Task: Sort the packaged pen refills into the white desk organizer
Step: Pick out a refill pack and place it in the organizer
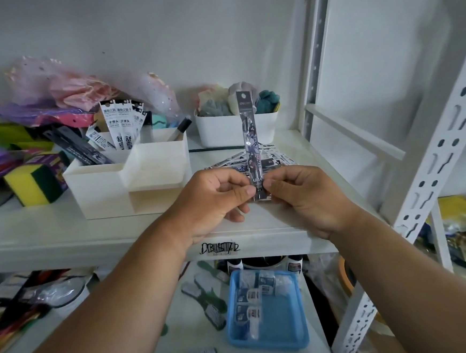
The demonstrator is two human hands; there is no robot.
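Pinching a slim grey printed refill packet (250, 136) upright by its lower end, left hand (214, 203) and right hand (309, 198) fingers closed on it.

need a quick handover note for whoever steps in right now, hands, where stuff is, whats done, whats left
Left hand and right hand: both pinch the bottom end of one grey printed refill packet, held upright above the shelf.
White plastic desk organizer: left of the hands; its tall back compartment already holds several white refill packets and dark ones.
Loose pile of printed refill packets: flat on the shelf behind the hands, in front of a white bin.
Left: place the held packet, then sort the pile.
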